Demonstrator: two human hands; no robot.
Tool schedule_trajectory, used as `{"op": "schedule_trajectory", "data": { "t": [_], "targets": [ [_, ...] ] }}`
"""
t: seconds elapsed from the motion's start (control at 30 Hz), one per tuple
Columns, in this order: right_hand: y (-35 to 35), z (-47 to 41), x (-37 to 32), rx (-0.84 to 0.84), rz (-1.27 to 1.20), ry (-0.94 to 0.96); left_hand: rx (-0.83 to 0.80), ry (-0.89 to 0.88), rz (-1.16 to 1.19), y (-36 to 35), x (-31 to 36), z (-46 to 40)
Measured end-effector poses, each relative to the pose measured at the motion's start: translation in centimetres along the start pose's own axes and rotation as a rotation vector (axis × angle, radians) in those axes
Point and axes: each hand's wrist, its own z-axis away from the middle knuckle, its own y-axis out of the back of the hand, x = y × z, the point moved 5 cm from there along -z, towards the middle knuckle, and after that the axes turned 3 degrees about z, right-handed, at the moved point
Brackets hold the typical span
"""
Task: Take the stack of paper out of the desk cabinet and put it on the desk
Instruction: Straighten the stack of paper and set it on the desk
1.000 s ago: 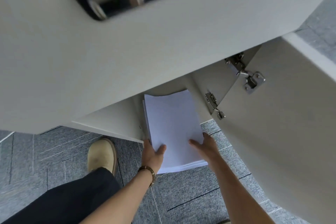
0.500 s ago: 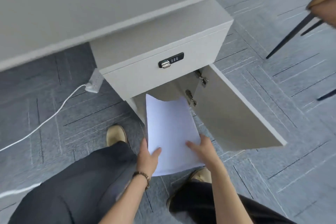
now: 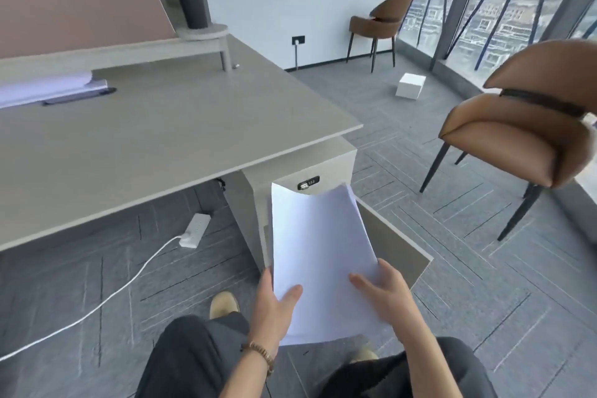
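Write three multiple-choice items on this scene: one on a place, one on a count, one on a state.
1. Where is the stack of paper?
A. On the desk
B. Held in both hands, in front of the cabinet
C. On the floor

2. How many brown chairs show?
A. One
B. Two
C. Four

3. How is the cabinet door?
A. Open
B. Shut
C. Missing

Answers: 1 B, the left hand and right hand grip its near end. 2 B, a near chair and a far chair. 3 A, it swings out to the right behind the paper.
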Motion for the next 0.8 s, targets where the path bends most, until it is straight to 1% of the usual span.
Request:
{"op": "schedule_trajectory", "data": {
  "t": [0.17, 0.4, 0.6, 0.8],
  "targets": [
    [0.6, 5.5, -7.6, -0.006, -0.048, 0.196, 0.048, -0.155, 0.091, 4.4, 5.5, 4.5],
    [-1.3, 11.6, -18.1, -0.062, -0.068, 0.451, 0.159, -0.348, 0.206, 13.1, 12.1, 10.3],
    [-4.7, 13.5, -23.8, -0.165, -0.151, 0.502, 0.254, -0.505, 0.259, 19.6, 15.0, 13.2],
    [-8.6, 10.4, -28.0, -0.333, -0.182, 0.471, 0.317, -0.534, 0.297, 23.9, 16.5, 10.0]
  ]
}}
